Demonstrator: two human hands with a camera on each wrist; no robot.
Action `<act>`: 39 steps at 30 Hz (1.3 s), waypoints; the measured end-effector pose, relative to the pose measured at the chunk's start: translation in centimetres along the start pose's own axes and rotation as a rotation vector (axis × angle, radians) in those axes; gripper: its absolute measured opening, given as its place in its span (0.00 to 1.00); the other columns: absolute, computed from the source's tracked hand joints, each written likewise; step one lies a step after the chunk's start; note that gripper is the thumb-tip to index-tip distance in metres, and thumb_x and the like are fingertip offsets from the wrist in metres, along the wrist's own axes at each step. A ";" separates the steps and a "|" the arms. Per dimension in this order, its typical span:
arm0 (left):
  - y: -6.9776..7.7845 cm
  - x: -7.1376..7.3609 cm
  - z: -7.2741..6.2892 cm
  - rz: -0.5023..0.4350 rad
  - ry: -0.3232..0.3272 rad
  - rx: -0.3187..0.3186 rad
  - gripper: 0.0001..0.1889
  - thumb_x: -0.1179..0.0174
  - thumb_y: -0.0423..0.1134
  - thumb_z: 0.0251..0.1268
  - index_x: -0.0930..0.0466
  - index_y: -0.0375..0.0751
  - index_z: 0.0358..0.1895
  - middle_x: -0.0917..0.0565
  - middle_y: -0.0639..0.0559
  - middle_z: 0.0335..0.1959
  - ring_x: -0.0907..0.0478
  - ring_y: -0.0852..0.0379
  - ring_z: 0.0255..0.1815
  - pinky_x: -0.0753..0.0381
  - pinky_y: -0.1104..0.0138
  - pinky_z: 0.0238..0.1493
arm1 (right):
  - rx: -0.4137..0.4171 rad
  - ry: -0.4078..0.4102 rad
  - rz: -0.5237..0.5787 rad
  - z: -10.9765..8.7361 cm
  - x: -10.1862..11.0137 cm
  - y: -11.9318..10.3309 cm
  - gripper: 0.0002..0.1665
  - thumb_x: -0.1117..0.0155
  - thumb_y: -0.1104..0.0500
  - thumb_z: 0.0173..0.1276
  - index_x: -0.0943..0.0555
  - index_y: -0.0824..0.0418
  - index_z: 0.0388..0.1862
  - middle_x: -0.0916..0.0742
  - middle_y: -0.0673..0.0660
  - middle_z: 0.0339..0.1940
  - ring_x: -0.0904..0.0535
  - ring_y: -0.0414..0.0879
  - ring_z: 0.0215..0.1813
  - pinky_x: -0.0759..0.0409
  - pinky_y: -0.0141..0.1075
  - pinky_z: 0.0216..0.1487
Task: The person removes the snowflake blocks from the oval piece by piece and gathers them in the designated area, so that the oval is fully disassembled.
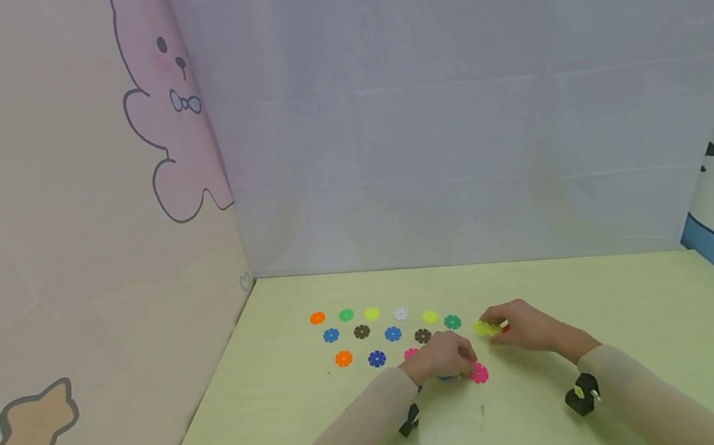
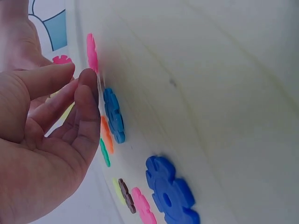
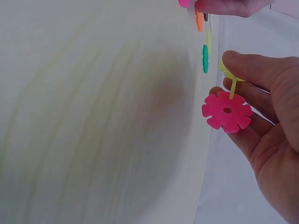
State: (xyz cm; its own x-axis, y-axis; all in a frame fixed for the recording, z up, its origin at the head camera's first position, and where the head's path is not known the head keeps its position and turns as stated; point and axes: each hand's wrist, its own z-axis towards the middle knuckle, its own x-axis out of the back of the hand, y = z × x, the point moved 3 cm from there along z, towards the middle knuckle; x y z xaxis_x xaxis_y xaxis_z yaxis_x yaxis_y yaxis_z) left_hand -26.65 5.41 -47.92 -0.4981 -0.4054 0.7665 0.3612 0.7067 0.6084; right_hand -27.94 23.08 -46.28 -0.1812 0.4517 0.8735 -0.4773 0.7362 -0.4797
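My right hand (image 1: 523, 327) pinches yellow notched plastic discs (image 1: 484, 328) between thumb and fingers, above the table. In the right wrist view, a pink notched disc (image 3: 217, 116) is joined to a yellow disc (image 3: 232, 88) in that grip, its flat face towards the camera. To the left, my left hand (image 1: 446, 355) is low over the table, fingertips at the edge of another pink disc (image 1: 479, 372). The left wrist view shows the thumb apart from the bent fingers beside that pink disc (image 2: 92, 52). A blue disc (image 2: 114, 115) lies close by the left fingers.
Several loose notched discs lie in rows on the pale table (image 1: 255, 422), among them an orange disc (image 1: 317, 318), a white disc (image 1: 401, 313) and a dark blue disc (image 1: 377, 359). A hanging cloth (image 1: 453, 123) stands along the table's back edge.
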 end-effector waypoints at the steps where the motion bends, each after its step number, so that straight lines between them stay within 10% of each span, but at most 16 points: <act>1: -0.1 0.1 0.0 -0.001 0.007 -0.005 0.03 0.36 0.39 0.60 0.16 0.47 0.35 0.21 0.61 0.26 0.28 0.63 0.28 0.27 0.72 0.33 | 0.002 0.001 0.000 0.0 0.0 0.0 0.17 0.29 0.64 0.57 0.19 0.60 0.46 0.16 0.51 0.42 0.21 0.49 0.45 0.21 0.46 0.46; 12: -1.7 1.9 0.5 -0.182 0.129 -0.020 0.04 0.40 0.35 0.62 0.16 0.40 0.35 0.19 0.57 0.25 0.23 0.63 0.26 0.24 0.71 0.29 | 0.019 0.021 -0.015 0.2 -0.1 -0.1 0.17 0.29 0.63 0.57 0.18 0.60 0.46 0.16 0.51 0.43 0.21 0.49 0.45 0.21 0.44 0.46; 39: -1.6 2.6 0.8 -0.234 0.259 -0.070 0.03 0.36 0.32 0.58 0.20 0.40 0.34 0.20 0.56 0.28 0.25 0.63 0.28 0.25 0.72 0.30 | 0.093 -0.004 0.010 0.8 -0.7 -2.6 0.17 0.29 0.64 0.57 0.18 0.61 0.46 0.15 0.53 0.43 0.21 0.46 0.43 0.20 0.42 0.43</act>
State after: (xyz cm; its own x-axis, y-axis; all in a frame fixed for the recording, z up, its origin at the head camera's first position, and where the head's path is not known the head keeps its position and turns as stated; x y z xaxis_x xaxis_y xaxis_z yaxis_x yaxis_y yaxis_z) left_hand -29.18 3.69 -47.12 -0.3608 -0.6914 0.6259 0.3182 0.5396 0.7795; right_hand -27.21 20.46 -45.57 -0.1902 0.4569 0.8690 -0.5531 0.6814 -0.4793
